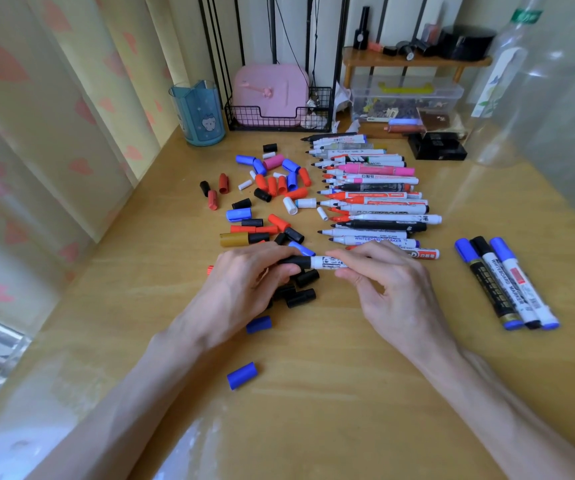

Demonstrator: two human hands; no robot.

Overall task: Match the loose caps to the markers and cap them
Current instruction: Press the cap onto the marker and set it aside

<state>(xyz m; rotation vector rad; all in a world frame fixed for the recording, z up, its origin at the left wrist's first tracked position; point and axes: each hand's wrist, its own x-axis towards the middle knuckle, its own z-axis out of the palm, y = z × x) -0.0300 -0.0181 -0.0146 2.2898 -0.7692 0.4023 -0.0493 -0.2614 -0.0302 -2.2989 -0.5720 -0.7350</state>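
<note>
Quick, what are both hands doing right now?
Left hand: holding the black cap on the marker's end.
Right hand: pinching the white marker by its barrel.

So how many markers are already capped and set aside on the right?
3, side by side at the right: a black-barrelled blue-capped marker, a black-capped marker in the middle, and a white-barrelled blue-capped marker outermost. None looks hidden there.

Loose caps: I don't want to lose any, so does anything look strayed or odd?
Two stray: a blue cap by the left hand and a second blue cap nearer the person, both apart from the main scatter. Nothing looks spilled or damaged.
</note>
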